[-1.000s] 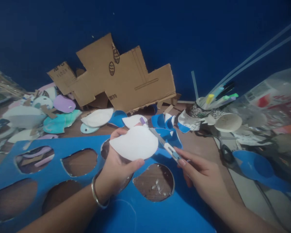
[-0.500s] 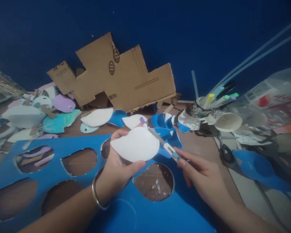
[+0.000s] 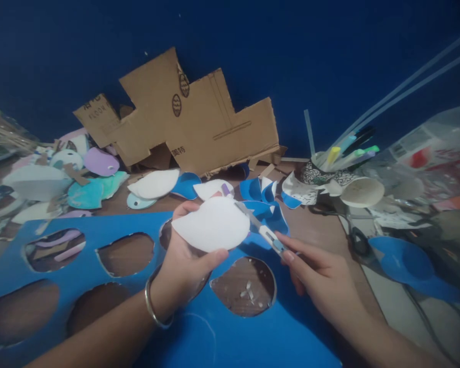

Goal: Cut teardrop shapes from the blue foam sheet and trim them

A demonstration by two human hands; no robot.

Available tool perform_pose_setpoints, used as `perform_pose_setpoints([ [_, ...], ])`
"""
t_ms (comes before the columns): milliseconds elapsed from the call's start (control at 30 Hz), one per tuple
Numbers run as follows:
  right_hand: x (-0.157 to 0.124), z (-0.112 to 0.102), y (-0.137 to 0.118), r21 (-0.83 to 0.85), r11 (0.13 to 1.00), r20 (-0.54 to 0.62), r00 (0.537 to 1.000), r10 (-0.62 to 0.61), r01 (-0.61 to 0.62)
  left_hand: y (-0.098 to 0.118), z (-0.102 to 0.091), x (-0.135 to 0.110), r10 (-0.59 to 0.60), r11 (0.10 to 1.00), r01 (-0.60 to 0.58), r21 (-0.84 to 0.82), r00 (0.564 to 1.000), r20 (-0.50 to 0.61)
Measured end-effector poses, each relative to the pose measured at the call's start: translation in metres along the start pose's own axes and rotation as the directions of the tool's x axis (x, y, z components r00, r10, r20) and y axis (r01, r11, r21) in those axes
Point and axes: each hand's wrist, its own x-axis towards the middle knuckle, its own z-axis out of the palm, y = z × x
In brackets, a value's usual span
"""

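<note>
My left hand (image 3: 184,266), with a silver bangle on the wrist, holds a white teardrop-shaped paper cutout (image 3: 213,225) pinched between thumb and fingers above a blue sheet (image 3: 99,306) full of oval holes. My right hand (image 3: 314,276) grips a slim utility knife (image 3: 258,227) by its handle. The knife's purple-tipped front end lies against the cutout's right edge and reaches behind it.
A flattened cardboard piece (image 3: 191,122) leans on the dark blue wall. Several white, blue, teal and purple cutouts (image 3: 99,186) lie at the back left. A patterned cup of pens (image 3: 329,171), black scissors (image 3: 358,240) and plastic bags (image 3: 429,163) crowd the right side.
The cutout and my left hand have shifted slightly up and left. The knife stays against its right edge; the view has drifted a little.
</note>
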Motion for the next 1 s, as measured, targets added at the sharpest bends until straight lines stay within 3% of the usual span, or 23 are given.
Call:
perform_pose_setpoints([
  [533, -0.0004, 0.0006, 0.0009, 0.023, 1.000, 0.007, 1.000, 0.002, -0.003, -0.0002, -0.0034, -0.0012, -0.089, 0.996, 0.088, 0.007, 0.995, 0.053],
  [767, -0.0014, -0.0003, -0.0006, 0.049, 0.999, 0.006, 1.000, -0.003, 0.003, -0.0015, -0.0053, -0.0013, -0.063, 0.996, 0.060, 0.064, 0.997, 0.040],
  [1000, -0.0012, -0.0012, 0.0059, 0.071, 0.997, -0.002, 1.000, 0.008, -0.008, 0.0017, 0.0020, 0.0003, -0.049, 0.994, 0.052, -0.093, 0.998, 0.036],
])
